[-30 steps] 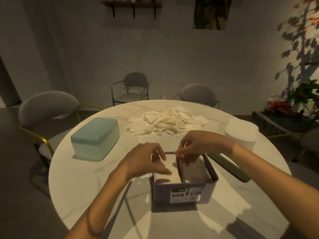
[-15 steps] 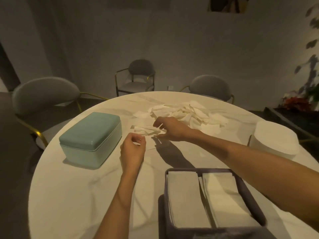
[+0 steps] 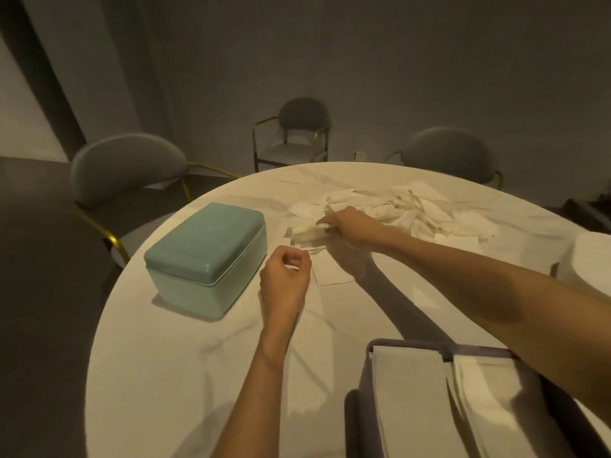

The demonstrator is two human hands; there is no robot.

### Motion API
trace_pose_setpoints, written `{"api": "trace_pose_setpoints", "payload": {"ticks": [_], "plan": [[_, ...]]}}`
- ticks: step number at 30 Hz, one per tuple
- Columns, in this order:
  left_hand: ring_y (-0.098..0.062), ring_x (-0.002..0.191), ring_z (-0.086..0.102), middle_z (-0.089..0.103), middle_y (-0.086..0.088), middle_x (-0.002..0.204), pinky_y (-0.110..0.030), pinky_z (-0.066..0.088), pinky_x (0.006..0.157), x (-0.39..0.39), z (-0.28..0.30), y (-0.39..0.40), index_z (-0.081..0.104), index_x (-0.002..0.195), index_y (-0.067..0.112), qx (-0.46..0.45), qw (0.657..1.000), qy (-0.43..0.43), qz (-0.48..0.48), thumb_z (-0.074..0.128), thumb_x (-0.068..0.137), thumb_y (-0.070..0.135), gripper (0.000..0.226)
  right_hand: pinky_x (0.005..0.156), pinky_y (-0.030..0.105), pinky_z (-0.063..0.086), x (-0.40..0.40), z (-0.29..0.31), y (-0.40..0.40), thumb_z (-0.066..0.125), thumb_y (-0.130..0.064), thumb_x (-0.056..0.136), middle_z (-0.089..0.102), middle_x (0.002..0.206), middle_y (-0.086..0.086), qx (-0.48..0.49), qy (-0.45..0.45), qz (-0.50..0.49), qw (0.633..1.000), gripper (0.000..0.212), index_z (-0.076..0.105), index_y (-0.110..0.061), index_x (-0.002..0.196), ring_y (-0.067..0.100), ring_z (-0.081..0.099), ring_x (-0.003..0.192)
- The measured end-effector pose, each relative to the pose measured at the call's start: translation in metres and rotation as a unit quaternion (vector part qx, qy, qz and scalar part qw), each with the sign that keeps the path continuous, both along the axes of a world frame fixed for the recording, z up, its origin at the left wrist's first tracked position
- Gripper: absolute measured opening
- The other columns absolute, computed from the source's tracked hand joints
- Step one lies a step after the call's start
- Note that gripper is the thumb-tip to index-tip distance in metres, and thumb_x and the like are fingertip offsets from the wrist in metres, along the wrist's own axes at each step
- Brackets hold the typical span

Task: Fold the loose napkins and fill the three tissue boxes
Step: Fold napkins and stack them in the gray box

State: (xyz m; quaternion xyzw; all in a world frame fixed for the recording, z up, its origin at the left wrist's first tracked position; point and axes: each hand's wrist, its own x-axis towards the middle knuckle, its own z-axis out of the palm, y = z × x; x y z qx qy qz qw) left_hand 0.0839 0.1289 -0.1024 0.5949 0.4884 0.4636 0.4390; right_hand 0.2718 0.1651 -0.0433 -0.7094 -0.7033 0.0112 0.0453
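Right hand (image 3: 350,226) gripping a loose napkin (image 3: 309,233) at the pile (image 3: 403,209) edge nearest the teal box (image 3: 206,259); left hand (image 3: 286,282) nearer, loosely curled, holding nothing.

A round white table (image 3: 185,385) holds a green box (image 3: 206,259), a napkin pile (image 3: 406,209), a white box (image 3: 591,262) and a gray box (image 3: 367,391).
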Motion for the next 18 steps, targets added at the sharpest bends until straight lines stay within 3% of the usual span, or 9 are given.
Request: {"api": "trace_pose_setpoints", "payload": {"ticks": [4,7,10,12,14,16,18], "plan": [[-0.015,0.076,0.07,0.07,0.013,0.084,-0.046,0.061,0.079,0.002,0.0,0.0,0.067,0.084,0.029,0.002,1.0,-0.021,-0.011,0.066,0.09,0.034,0.008,0.08,0.042,0.056,0.009,0.02,-0.015,0.064,-0.004,0.09,0.073,0.103,0.007,0.064,0.029,-0.003,0.998,0.021,0.073,-0.014,0.106,0.024,0.063,0.088],[-0.021,0.07,0.067,0.072,-0.002,0.086,-0.037,0.056,0.06,0.005,0.001,0.003,0.068,0.094,0.018,-0.022,0.996,-0.084,-0.03,0.065,0.098,0.023,0.007,0.086,0.031,0.051,0.01,0.043,-0.04,0.058,-0.014,0.102,0.069,0.115,0.007,0.127,0.127,-0.019,0.984,0.023,0.069,-0.009,0.122,0.019,0.059,0.094],[-0.018,0.062,0.063,0.07,-0.01,0.088,-0.032,0.054,0.054,0.006,0.01,0.001,0.065,0.107,0.006,-0.085,0.98,-0.168,-0.063,0.057,0.106,0.03,0.025,0.096,0.033,0.051,0.014,0.065,-0.071,0.058,-0.026,0.103,0.064,0.128,0.004,0.147,0.218,-0.026,0.965,0.031,0.06,-0.014,0.131,0.018,0.06,0.105],[-0.024,0.072,0.069,0.073,-0.014,0.093,-0.037,0.061,0.063,0.007,0.016,-0.002,0.064,0.11,0.005,-0.136,0.964,-0.204,-0.098,0.051,0.108,0.037,0.034,0.098,0.035,0.056,0.019,0.075,-0.093,0.06,-0.035,0.101,0.062,0.132,-0.002,0.107,0.288,-0.013,0.952,0.036,0.056,-0.02,0.134,0.018,0.063,0.111],[-0.031,0.088,0.07,0.074,-0.02,0.103,-0.049,0.061,0.085,0.007,0.017,-0.003,0.065,0.113,0.005,-0.206,0.933,-0.26,-0.139,0.046,0.108,0.044,0.044,0.095,0.035,0.058,0.024,0.08,-0.112,0.061,-0.039,0.096,0.063,0.13,-0.004,0.033,0.376,0.034,0.925,0.042,0.056,-0.022,0.135,0.019,0.065,0.115],[-0.035,0.111,0.063,0.069,-0.021,0.123,-0.056,0.045,0.111,0.006,0.02,-0.006,0.066,0.124,0.009,-0.276,0.89,-0.307,-0.193,0.047,0.104,0.057,0.056,0.093,0.032,0.058,0.03,0.083,-0.127,0.06,-0.036,0.094,0.064,0.13,-0.002,-0.048,0.429,0.069,0.9,0.046,0.055,-0.018,0.137,0.019,0.064,0.118],[-0.035,0.127,0.058,0.066,-0.016,0.135,-0.055,0.033,0.119,0.006,0.024,-0.013,0.066,0.134,0.013,-0.327,0.855,-0.327,-0.235,0.044,0.099,0.069,0.069,0.089,0.027,0.057,0.034,0.082,-0.132,0.06,-0.035,0.094,0.065,0.124,0.001,-0.101,0.423,0.071,0.898,0.044,0.059,-0.014,0.132,0.021,0.065,0.113]]}}
